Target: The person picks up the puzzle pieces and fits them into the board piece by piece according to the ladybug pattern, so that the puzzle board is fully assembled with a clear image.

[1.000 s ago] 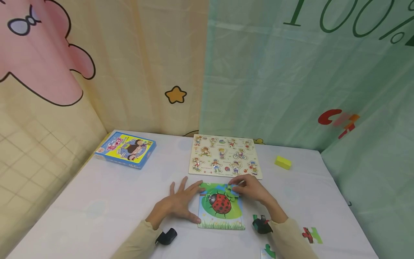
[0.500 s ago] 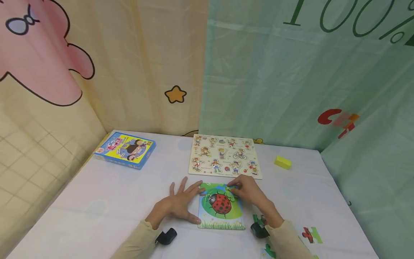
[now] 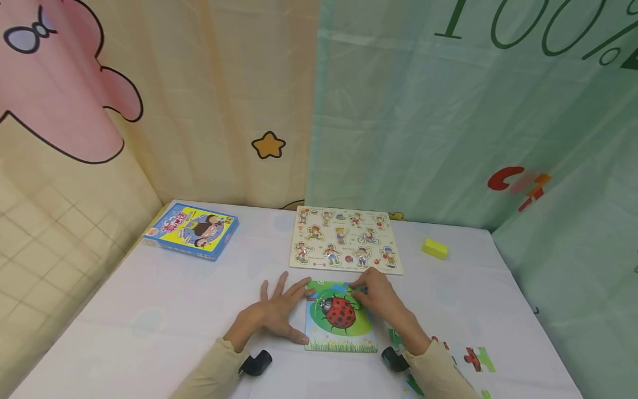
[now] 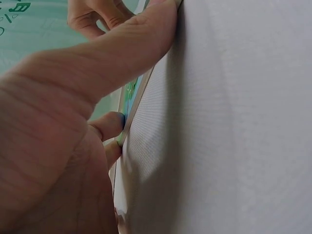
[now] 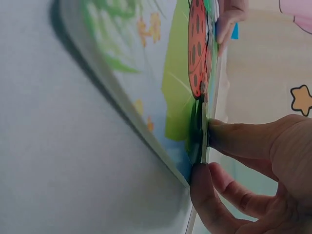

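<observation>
A square ladybug puzzle lies on the white table in front of me, its grass border toward me. My left hand is spread at its left side, with the thumb at the lower left corner and fingertips at the upper left edge. At the upper right corner, my right hand pinches a puzzle piece between thumb and fingers. Seen from the right wrist, that piece stands slightly raised over the picture surface. The right fingers hide part of the corner in the head view.
Behind the puzzle lies a peg board with sports figures. A blue and yellow box sits back left, a yellow block back right. Loose puzzle pieces lie near the right forearm, some partly hidden by the sleeve.
My right hand has shifted slightly left and inward over the upper right corner, keeping its pinch on the puzzle piece. The right wrist has swung left; the left hand stays in place.
</observation>
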The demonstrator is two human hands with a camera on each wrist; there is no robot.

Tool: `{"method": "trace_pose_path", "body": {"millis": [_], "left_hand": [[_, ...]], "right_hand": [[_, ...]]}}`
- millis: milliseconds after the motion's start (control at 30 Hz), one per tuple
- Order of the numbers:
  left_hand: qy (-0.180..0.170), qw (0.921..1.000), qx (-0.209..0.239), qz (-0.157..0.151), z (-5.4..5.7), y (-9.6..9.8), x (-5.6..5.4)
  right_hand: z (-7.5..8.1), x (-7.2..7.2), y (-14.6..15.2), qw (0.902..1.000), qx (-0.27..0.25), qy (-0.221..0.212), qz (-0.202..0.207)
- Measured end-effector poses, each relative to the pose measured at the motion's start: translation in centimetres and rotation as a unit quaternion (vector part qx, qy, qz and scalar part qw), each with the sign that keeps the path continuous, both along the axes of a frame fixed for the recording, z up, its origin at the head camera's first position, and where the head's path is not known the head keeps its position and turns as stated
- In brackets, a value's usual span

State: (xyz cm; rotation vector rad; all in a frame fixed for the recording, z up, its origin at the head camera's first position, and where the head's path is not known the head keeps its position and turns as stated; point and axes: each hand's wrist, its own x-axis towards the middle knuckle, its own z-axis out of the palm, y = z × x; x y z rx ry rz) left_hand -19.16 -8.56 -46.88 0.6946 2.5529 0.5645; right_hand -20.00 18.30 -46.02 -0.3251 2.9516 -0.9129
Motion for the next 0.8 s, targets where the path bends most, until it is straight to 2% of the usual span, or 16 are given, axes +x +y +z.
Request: {"method": "trace_pose_path", "body": {"millis": [233,433,533,667,800], "left_hand": [[-0.003,1.0000,0.001,0.002,0.01,0.00,0.08],[0.000,1.0000,-0.005,0.004,-0.08,0.10,0.03],[0.000,1.0000,-0.006,0.003,-0.05,0.12,0.05],[0.002,1.0000,-0.007,0.001,-0.07,0.06,0.04],[0.001,1.0000,-0.005,0.001,-0.22,0.01,0.00]], "right_hand": [[0.17,0.11,0.07,0.9996,0.013,0.001,0.024],[0.16,0.08,0.56,0.9970,0.049,-0.004,0.060],[0.26,0.18,0.60,0.9923,0.089,0.006,0.087],[0.30,0.25,0.53,0.9801,0.153,0.040,0.121],[0.45,0.35,0.38,0.9740,0.184,0.045,0.125]]}}
